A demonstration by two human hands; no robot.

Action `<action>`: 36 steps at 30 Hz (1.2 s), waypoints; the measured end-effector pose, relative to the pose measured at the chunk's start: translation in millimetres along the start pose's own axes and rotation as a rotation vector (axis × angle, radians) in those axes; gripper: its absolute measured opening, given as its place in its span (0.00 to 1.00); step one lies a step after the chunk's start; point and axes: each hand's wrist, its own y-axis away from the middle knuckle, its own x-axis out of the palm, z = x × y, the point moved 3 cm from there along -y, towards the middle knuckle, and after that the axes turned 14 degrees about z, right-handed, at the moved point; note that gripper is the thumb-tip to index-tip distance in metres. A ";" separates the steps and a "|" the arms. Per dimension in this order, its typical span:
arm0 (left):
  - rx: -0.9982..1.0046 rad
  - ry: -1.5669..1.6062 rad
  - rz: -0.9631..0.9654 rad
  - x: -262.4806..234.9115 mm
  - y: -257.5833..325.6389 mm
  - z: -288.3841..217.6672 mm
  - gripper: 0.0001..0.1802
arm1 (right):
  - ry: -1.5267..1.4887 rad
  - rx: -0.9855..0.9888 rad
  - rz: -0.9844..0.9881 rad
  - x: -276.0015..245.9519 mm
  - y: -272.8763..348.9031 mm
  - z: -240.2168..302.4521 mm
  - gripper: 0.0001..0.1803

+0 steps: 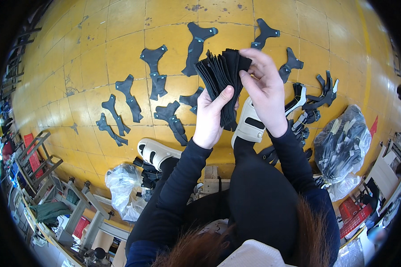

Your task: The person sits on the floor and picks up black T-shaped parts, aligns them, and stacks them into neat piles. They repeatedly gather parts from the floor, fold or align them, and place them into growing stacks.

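Note:
A thick stack of black fabric pieces (218, 75) is held up in front of me, its upper edges fanned apart. My left hand (211, 115) is closed around the lower part of the stack, with the thumb lying across its front. At the stack's upper right corner, my right hand (267, 84) pinches a black piece between thumb and curled fingers. Below and beyond the hands, several Y-shaped black fabric pieces lie spread on the floor, among them a long one (196, 49) and another (153, 66). Part of one is hidden behind my left hand.
The floor is yellow tile (89, 66). To the right stands a clear plastic bag (343, 142) full of black pieces; loose black straps (303, 120) lie beside it. Another clear bag (122, 187) sits at lower left. My beige clogs (249, 127) are beneath my hands. Metal frames (40, 155) line the left.

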 end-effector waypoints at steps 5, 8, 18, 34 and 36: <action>0.004 0.005 -0.018 1.7 -1.0 -4.6 0.08 | 0.369 -0.112 -0.005 -5.1 -0.4 2.7 0.10; 0.011 -0.036 -0.040 1.4 -0.9 -7.2 0.08 | 0.294 -0.101 -0.024 -3.0 0.7 0.4 0.09; -0.008 -0.090 -0.075 0.5 0.5 -6.7 0.09 | 0.167 -0.049 -0.110 0.1 -0.6 0.4 0.08; 0.018 -0.047 -0.068 4.6 0.9 -2.7 0.10 | 0.462 -0.101 -0.051 -4.2 1.3 0.1 0.10; 0.002 -0.051 -0.056 5.0 0.3 -2.3 0.11 | 0.263 -0.096 -0.143 -1.4 -0.5 1.8 0.09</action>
